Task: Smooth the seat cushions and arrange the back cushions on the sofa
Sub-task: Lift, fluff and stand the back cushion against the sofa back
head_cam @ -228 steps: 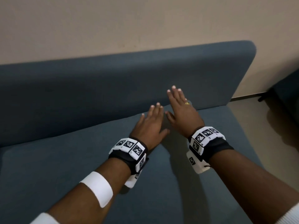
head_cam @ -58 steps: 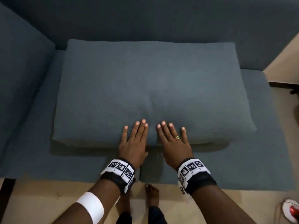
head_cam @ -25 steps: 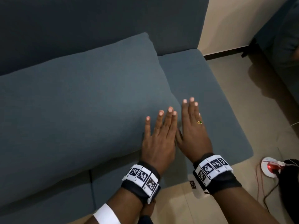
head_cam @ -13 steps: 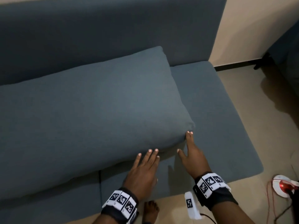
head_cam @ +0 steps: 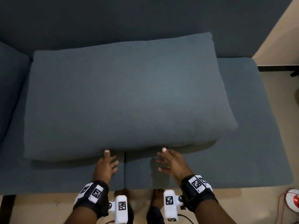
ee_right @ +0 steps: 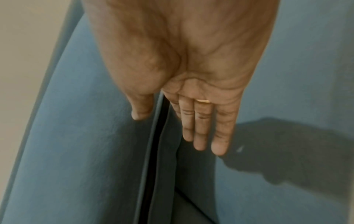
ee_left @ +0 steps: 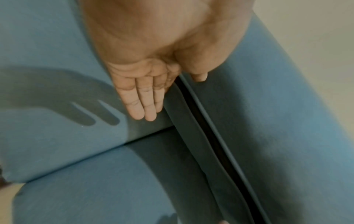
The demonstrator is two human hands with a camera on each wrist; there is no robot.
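A large blue-grey back cushion [head_cam: 126,97] lies flat across the two seat cushions, its far edge against the sofa backrest [head_cam: 129,18]. My left hand [head_cam: 106,164] stands on edge, thumb up, on the left seat cushion [head_cam: 56,175], its tip at the back cushion's front edge. My right hand [head_cam: 169,162] stands the same way on the right seat cushion [head_cam: 226,167]. The dark seam [head_cam: 124,172] runs between the hands. The wrist views show the left hand [ee_left: 145,91] and the right hand [ee_right: 201,121] with straight fingers, holding nothing.
Another blue cushion [head_cam: 9,81] leans at the sofa's left end. The sofa's right end stops at a beige wall [head_cam: 283,38]. On the floor at the right lies a round device [head_cam: 292,198] with a red light and a cord. Bare feet [head_cam: 155,196] stand by the seat's front.
The head view has swung from the cushion's right corner back to its middle. Both hands have moved left along the front edge and now stand on edge, apart, either side of the seam.
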